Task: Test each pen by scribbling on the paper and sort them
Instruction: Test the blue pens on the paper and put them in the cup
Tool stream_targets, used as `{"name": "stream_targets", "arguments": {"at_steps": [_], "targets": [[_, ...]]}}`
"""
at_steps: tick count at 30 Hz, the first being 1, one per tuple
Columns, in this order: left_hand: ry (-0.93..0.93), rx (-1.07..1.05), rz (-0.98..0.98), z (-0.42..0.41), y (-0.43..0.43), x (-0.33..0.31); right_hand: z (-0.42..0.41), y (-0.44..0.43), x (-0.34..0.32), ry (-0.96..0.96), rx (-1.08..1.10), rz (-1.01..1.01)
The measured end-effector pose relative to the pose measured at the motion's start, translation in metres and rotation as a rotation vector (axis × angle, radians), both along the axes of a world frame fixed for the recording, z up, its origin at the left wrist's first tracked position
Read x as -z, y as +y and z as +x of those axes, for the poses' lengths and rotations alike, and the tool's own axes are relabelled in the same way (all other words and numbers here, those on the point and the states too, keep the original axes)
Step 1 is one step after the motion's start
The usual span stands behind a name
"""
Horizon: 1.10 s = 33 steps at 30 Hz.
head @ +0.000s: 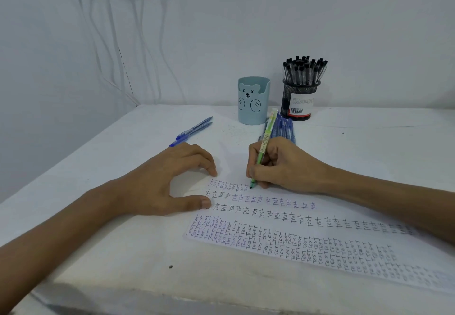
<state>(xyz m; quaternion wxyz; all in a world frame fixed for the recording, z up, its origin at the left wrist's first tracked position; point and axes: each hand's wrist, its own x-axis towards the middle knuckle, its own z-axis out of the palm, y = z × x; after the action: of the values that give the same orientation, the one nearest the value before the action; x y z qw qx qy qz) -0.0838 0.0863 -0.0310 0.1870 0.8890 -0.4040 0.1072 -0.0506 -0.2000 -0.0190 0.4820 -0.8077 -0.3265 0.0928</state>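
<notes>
My right hand (280,164) grips a green pen (264,142) with its tip down on the white paper (283,218), at the end of a short top row of written words. The sheet is covered in rows of the word "test". My left hand (170,179) presses the sheet's left edge, fingertips and thumb spread on it. Two blue pens (194,130) lie on the table to the left. Several blue pens (283,127) lie in a bunch just behind my right hand.
A light blue bear-faced cup (253,100) stands at the back of the white table (123,253). Right of it a black mesh holder (299,100) is full of black-capped pens (305,69). White cables (110,44) hang down the wall at left.
</notes>
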Motion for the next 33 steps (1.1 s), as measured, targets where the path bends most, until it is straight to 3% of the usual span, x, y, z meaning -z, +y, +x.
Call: {"name": "stream_targets", "arguments": {"at_steps": [15, 23, 29, 33], "targets": [[0.007, -0.003, -0.003, 0.0, 0.0, 0.0, 0.0, 0.002, 0.002, -0.025, 0.044, 0.014], [0.011, -0.01, 0.002, -0.001, 0.0, 0.0, 0.004, 0.005, -0.003, 0.234, 0.12, 0.218], [0.094, -0.081, -0.068, -0.003, -0.005, -0.006, 0.003, 0.006, -0.002, 0.086, 0.169, 0.196], [0.038, -0.145, -0.039, -0.006, -0.017, -0.023, -0.015, 0.0, -0.009, 0.006, 0.205, 0.103]]}}
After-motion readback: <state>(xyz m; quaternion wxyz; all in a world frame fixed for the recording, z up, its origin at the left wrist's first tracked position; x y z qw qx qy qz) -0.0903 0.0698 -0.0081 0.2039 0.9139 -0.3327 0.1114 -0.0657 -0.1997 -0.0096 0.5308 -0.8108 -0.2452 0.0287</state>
